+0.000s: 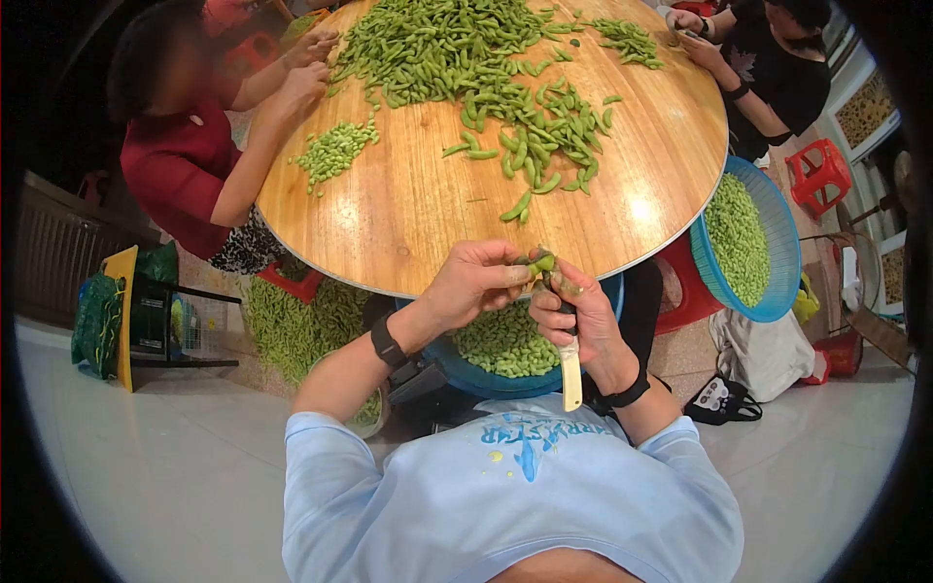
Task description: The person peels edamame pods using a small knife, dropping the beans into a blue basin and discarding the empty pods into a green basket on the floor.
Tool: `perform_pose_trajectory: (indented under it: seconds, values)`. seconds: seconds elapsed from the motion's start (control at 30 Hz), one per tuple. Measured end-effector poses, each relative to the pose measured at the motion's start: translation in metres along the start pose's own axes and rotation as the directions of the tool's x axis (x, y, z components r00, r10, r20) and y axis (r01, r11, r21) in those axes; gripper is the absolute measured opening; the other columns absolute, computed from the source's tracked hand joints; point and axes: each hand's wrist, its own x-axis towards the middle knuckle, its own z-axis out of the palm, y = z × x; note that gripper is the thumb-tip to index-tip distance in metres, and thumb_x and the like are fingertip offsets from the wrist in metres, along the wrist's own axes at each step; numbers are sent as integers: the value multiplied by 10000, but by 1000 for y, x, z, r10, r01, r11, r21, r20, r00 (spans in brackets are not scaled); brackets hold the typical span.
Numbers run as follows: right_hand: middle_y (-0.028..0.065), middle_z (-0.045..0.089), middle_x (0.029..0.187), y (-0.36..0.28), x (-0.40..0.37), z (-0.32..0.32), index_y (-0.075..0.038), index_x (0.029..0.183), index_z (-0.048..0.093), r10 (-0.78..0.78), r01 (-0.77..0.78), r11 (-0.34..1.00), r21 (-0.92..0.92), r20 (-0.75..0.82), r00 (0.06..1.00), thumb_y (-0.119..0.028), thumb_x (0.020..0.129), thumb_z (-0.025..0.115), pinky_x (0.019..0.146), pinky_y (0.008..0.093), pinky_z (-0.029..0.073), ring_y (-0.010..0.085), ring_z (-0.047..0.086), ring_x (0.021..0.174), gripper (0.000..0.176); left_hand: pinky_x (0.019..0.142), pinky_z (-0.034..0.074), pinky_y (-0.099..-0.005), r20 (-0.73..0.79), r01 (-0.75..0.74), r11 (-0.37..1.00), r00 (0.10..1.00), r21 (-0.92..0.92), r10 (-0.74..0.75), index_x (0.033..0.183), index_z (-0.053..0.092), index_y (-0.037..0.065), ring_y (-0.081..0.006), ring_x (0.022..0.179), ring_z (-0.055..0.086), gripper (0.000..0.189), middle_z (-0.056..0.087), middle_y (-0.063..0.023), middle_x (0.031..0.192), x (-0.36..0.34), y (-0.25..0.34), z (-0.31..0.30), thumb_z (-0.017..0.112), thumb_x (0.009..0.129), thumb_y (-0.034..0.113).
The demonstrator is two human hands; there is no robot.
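My left hand pinches a green edamame pod in its fingertips, just in front of the table's near edge. Close beside it, my right hand is closed around a slim tool with a cream handle that points down toward my shirt. The tool's dark part lies inside the fist, and its working end is hidden by the fingers; I cannot tell its kind. Below both hands, a blue basin holds shelled green beans. Loose pods lie on the round wooden table ahead.
A big heap of pods covers the table's far part. A person in red works at left near a small bean pile; another in black sits at right. A blue basket of beans and red stools stand at right.
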Motion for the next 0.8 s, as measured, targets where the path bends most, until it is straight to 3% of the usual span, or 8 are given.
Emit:
perform_pose_trajectory:
  seconds: [0.23,0.33,0.37,0.43,0.5,0.63,0.73,0.8]
  values:
    - [34,442,710,-4,-2,-9,-60,1241,512,41,-34,997,-73,92,995,-168,958,526,366,172,317,60,345,471,303,433,320,-204,200,138,904,978,-404,-60,977,611,27,-70,509,462,125,594,-29,732,1,-6,5,626,892,116]
    - [42,465,730,-6,-1,-10,-64,1245,514,70,-72,997,17,92,993,-158,953,530,367,173,318,63,358,482,307,438,349,-241,161,140,937,983,-321,-91,985,596,11,-78,544,486,141,601,-22,789,3,-6,2,609,908,129]
    - [46,473,742,-6,0,-9,-68,1251,511,61,-62,997,37,34,998,-156,953,526,372,173,321,65,367,494,311,451,369,-265,33,-95,987,995,129,92,976,587,-4,-106,549,497,150,597,-40,777,2,-6,4,609,902,124]
    - [50,481,754,-5,0,-9,-73,1258,508,48,-46,997,64,-31,998,-154,954,522,378,173,324,68,376,505,315,464,389,-289,4,-248,786,954,567,299,966,577,-20,-134,555,508,160,593,-57,765,2,-2,7,608,896,119]
    - [53,496,780,0,0,-6,-77,1269,501,38,-34,997,68,-56,998,-152,958,512,389,175,333,72,397,530,320,510,420,-297,428,-508,-60,649,859,628,973,578,-50,-133,587,539,165,575,-75,752,-1,5,9,619,868,70]
    - [52,504,795,5,1,2,-77,1290,483,51,-47,998,48,-67,996,-155,957,514,397,178,340,75,409,540,343,523,431,-313,423,-421,-142,711,896,562,950,601,-59,-141,612,564,189,577,-114,735,-9,7,11,663,816,58]
    - [72,537,821,12,1,3,-63,1276,500,-9,7,1000,-26,-65,998,-168,957,520,400,172,337,78,423,540,336,507,425,-274,147,-412,376,811,830,566,933,625,-44,-109,622,562,164,602,-72,720,-7,0,6,646,859,101]
    - [77,570,816,16,-1,2,-51,1263,522,-155,121,952,-280,-104,982,-158,959,514,399,180,340,79,449,539,323,510,417,-229,-198,-51,979,976,198,91,919,646,-20,-68,621,536,160,611,-18,742,-9,-2,7,591,916,131]
